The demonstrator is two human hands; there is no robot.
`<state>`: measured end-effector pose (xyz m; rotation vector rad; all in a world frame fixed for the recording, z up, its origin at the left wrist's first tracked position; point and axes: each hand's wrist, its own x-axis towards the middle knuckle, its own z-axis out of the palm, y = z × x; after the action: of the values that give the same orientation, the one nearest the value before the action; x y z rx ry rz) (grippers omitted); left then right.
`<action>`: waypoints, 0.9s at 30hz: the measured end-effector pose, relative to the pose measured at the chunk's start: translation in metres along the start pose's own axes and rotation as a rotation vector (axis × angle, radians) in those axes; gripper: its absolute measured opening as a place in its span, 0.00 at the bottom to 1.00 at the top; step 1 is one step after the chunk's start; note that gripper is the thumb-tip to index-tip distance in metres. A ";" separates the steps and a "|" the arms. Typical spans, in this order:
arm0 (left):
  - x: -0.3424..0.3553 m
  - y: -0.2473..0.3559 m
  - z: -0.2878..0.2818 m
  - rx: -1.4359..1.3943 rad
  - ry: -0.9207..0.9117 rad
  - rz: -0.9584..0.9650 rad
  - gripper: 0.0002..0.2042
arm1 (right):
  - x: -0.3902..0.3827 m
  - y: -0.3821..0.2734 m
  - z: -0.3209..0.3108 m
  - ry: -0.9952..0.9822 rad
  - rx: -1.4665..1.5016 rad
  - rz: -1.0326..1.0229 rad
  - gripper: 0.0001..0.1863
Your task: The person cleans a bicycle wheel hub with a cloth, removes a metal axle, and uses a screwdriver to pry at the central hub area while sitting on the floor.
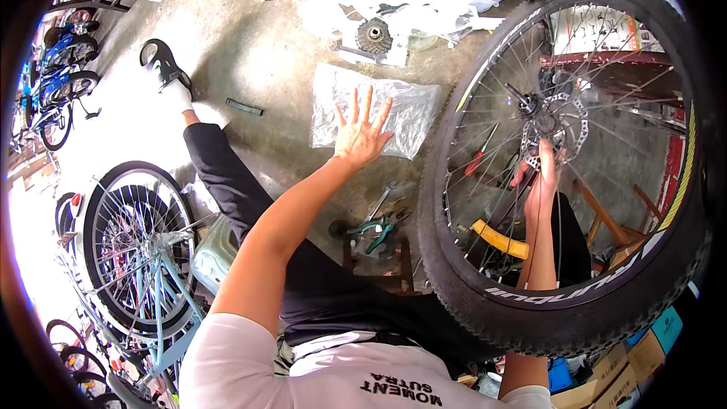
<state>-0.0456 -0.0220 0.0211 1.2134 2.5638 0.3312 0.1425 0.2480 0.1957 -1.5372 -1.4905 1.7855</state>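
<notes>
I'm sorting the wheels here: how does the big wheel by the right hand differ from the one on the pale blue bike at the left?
The big wheel is loose, off any bike, with a knobby black tyre and a brake disc at its hub, which the right hand touches. The left wheel sits mounted in the pale blue bike, looks smaller, and has a smoother tyre with a light rim. Both have wire spokes.

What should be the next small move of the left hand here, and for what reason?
Probably lower the left hand onto the clear plastic bag and grasp it. The hand is spread open above the bag and holds nothing, while the right hand already reaches through the spokes to the brake disc of the wheel.
</notes>
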 end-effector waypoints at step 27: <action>0.027 -0.029 0.063 -0.033 0.008 0.039 0.41 | -0.009 0.008 -0.002 -0.007 -0.014 -0.044 0.21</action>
<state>-0.0607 -0.0131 -0.0508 1.2546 2.5339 0.3860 0.1497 0.2388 0.1939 -1.4940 -1.5319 1.7613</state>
